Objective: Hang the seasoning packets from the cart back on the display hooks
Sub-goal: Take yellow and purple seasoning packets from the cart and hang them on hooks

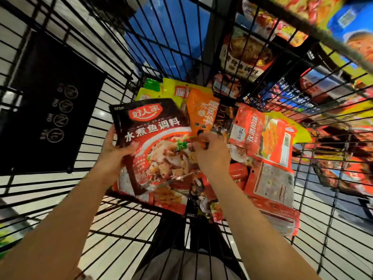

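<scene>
Looking down into a black wire cart (129, 57) holding a loose pile of seasoning packets. Left hand (116, 152) grips the left edge of a big dark packet (153, 138) with a red logo and a fish dish printed on it, thumb curled over the front, fingers behind; the packet is tilted and sits above the pile toward the cart's left side. Right hand (212, 154) is down in the middle of the cart, fingers curled and pinching something small at the right edge of that dark packet, exactly what is blurred, cannot tell. Just beyond the right hand lies an orange packet (201, 112), with yellow packets (171, 90) behind it near the cart's far wall. To the right, a red packet with a barcode (264, 136) lies flat, overlapping a red-bordered packet showing its grey back (272, 182) nearer the right wall. A black sign (52, 110) hangs on the cart's left wall. Through the right wall, shelves of packets (250, 51) show, blurred. Pale floor tiles (125, 249) are visible through the cart's bottom.
</scene>
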Available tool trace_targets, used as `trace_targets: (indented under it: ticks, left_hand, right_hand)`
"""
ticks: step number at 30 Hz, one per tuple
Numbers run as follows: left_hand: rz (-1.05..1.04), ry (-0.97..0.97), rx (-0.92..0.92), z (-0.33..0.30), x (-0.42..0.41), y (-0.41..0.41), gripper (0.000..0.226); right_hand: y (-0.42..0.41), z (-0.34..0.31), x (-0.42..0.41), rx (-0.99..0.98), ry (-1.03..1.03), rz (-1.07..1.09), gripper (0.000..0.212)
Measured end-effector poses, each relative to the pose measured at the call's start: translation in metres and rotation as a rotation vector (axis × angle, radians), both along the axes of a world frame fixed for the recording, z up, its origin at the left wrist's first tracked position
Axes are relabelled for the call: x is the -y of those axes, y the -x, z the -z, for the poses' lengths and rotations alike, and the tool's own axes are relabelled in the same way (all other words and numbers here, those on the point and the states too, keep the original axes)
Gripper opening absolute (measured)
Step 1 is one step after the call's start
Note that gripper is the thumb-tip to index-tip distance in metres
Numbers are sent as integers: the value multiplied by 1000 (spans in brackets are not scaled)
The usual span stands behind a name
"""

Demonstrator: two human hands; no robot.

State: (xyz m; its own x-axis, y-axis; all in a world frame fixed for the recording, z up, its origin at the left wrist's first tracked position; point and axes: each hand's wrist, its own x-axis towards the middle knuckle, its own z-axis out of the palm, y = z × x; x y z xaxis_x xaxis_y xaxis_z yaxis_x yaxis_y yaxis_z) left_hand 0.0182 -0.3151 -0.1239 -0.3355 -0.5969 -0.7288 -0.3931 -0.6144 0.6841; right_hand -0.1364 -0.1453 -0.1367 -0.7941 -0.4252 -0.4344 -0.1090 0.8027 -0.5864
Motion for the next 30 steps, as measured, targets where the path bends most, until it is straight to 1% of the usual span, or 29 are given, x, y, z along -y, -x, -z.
trace_targets:
  ticks: [1,2,3,4,5,6,8,11,14,16,19,21,22,23,24,26,27,28,29,30]
  left_hand:
    - [-30,14,16,1,1,-4,81]
    - [-55,35,33,4,1,-7,84]
    - [-68,56,46,6,0,-8,85]
    - [-73,73,58,9,-1,-10,86]
    - [-68,83,60,10,-3,-10,84]
    - [-66,91,61,10,-4,-9,83]
    - [-48,102,51,10,-6,-6,77]
    - [-10,91,42,11,-4,-4,75]
    - [-3,87,62,10,-1,-5,76]
    - [-2,98,76,5,1,-4,75]
    - [0,107,64,1,0,-3,68]
    - [-4,92,48,3,-6,-1,55]
    - [0,69,42,2,-11,1,49]
    - [0,34,33,3,-17,5,49]
    - [-7,-9,19,4,-22,8,55]
    - [0,-70,-31,4,-31,15,82]
    - [6,-80,-51,5,-35,19,98]
    - [0,-82,-53,6,-39,22,108]
    - [-14,-66,-41,9,-42,23,108]
    - [-25,-33,-8,13,-43,21,98]
  right_hand:
    - [4,8,-4,-174,-55,-119,35]
    - [9,15,-11,-277,-126,-226,47]
    - [18,23,-18,-296,-216,-340,60]
    - [26,30,-26,-271,-320,-454,71]
    - [34,36,-34,-251,-424,-555,77]
    - [40,41,-41,-263,-494,-631,77]
    - [47,43,-48,-351,-562,-734,67]
    - [51,35,-49,-489,-554,-757,50]
    - [57,28,-59,-592,-455,-603,40]
    - [63,25,-68,-660,-384,-443,34]
    - [68,4,-73,-631,-370,-305,29]
    - [57,-16,-61,-605,-338,-285,22]
    - [47,-27,-51,-622,-315,-293,18]
    - [32,-32,-40,-650,-276,-311,12]
    - [17,-39,-28,-632,-244,-328,10]
    - [-16,-46,-4,-512,-188,-375,22]
    - [-31,-48,8,-409,-157,-415,29]
    - [-44,-48,17,-280,-125,-451,34]
    - [-55,-48,25,-142,-87,-465,37]
    - [-60,-46,28,-24,-42,-475,40]
